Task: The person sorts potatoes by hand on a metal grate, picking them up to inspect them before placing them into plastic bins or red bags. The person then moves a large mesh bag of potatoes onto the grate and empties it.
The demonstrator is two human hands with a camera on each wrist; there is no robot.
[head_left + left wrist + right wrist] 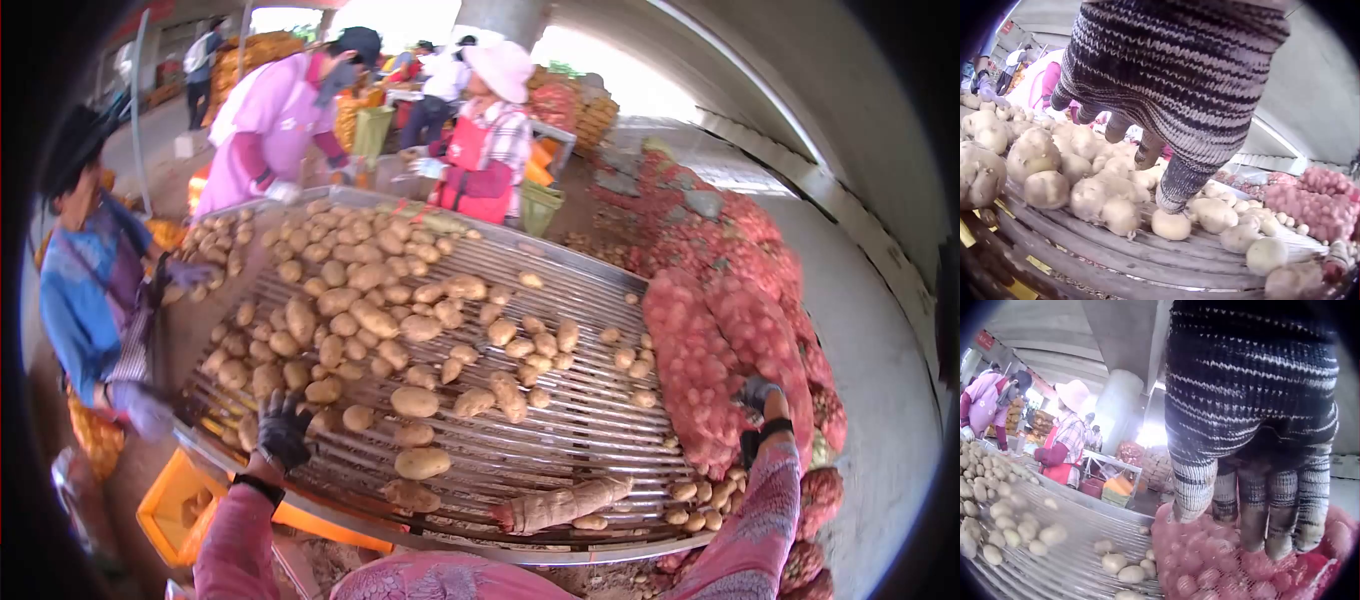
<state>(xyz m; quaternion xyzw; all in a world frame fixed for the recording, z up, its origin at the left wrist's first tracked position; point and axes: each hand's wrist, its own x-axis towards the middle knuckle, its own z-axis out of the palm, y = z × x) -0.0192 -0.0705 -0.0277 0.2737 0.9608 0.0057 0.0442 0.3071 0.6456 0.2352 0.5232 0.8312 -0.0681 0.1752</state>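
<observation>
Potatoes lie spread over a slatted metal table [600,440], thickest on its left half. The gloved left hand [284,432] is over the near-left potatoes, fingers spread; in the left wrist view the left hand [1172,94] hangs just above them, its thumb tip at a small potato [1170,225]. At the right edge the gloved right hand [760,400] is at a red mesh sack [690,370] full of potatoes. The right wrist view shows the right hand [1250,444] with fingers extended down over the sack [1210,562]; whether they grip the mesh cannot be told.
A rolled sack [570,503] lies on the near slats, with small potatoes [705,500] beside it. More red sacks [740,240] are piled at the right. An orange crate [170,500] stands below the near-left edge. People in blue [90,300], pink [275,120] and plaid [490,150] stand around the table.
</observation>
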